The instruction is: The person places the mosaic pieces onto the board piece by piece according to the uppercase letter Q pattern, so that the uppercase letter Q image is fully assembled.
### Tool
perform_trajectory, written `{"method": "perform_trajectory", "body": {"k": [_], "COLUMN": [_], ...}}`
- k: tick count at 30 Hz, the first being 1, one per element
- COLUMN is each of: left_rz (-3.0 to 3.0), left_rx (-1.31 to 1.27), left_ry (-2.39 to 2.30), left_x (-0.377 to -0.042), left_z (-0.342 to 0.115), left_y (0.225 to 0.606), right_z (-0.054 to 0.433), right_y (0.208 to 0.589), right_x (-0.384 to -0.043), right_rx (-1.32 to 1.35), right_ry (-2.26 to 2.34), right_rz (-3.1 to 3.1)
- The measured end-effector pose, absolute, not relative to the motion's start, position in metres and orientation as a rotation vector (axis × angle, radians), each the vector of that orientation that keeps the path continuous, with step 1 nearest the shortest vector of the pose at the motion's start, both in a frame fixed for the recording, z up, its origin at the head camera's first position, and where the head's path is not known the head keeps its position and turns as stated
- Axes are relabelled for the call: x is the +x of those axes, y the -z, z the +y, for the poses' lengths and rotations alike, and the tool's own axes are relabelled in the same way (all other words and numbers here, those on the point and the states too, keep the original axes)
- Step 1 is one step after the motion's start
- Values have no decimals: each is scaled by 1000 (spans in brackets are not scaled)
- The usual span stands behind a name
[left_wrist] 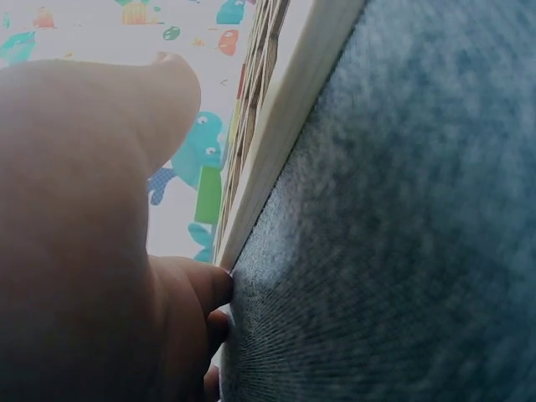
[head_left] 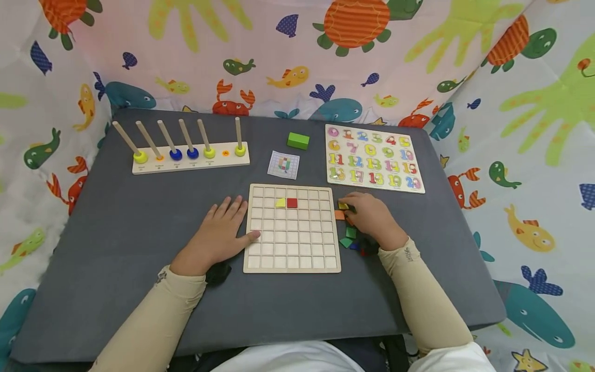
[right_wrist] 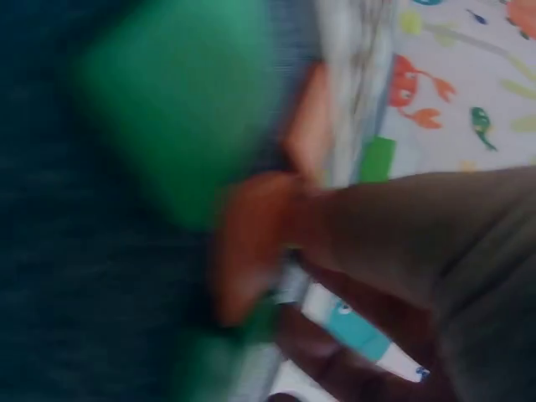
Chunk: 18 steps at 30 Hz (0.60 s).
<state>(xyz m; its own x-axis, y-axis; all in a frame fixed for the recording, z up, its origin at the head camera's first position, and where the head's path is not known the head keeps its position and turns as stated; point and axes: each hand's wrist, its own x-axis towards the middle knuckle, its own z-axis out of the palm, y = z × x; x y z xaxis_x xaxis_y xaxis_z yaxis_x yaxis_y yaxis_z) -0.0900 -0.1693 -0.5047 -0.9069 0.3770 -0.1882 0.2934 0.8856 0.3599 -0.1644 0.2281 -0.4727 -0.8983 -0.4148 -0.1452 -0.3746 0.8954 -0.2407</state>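
Observation:
A wooden grid board [head_left: 292,271] lies flat on the table, with a yellow tile [head_left: 281,203] and a red tile [head_left: 292,203] side by side in its upper rows. My left hand [head_left: 216,235] is spread at the board's left edge, its thumb resting over the frame and its fingers on the table. On the right, my right hand [head_left: 372,217] reaches with bent fingers over a loose yellow tile [head_left: 343,205]; whether it grips this tile is unclear. Below lie an orange tile [head_left: 340,215] and green tiles [head_left: 350,232]. The right wrist view is blurred.
Behind the board are a pattern card [head_left: 283,165] and a green block [head_left: 298,140]. A peg stand [head_left: 190,164] with rings stands at the back left, a number puzzle board [head_left: 374,157] at the back right. Blue and red tiles lie partly hidden near my right wrist.

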Motion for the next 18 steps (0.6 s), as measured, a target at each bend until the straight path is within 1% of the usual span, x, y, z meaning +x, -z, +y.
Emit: {"method": "perform_trajectory", "body": {"k": [5, 9, 12, 14, 18], "left_rz": [2805, 2800, 2799, 2802, 2812], "left_rx": [513, 511, 495, 493, 496], "left_ry": [-467, -474, -482, -478, -466], "left_x": [-91, -90, -87, -87, -89], "left_z": [-170, -168, -170, -171, -171], "left_y": [505, 502, 503, 504, 507], "right_z": [228, 223, 206, 191, 161], "right_y": [482, 474, 466, 462, 463], "right_x": [-163, -162, -161, -162, -166], "right_rx": [-627, -565, -553, -615, -830], "right_ry": [265, 273, 342, 380, 366], "right_rz": [2993, 3019, 2983, 2966, 2943]}}
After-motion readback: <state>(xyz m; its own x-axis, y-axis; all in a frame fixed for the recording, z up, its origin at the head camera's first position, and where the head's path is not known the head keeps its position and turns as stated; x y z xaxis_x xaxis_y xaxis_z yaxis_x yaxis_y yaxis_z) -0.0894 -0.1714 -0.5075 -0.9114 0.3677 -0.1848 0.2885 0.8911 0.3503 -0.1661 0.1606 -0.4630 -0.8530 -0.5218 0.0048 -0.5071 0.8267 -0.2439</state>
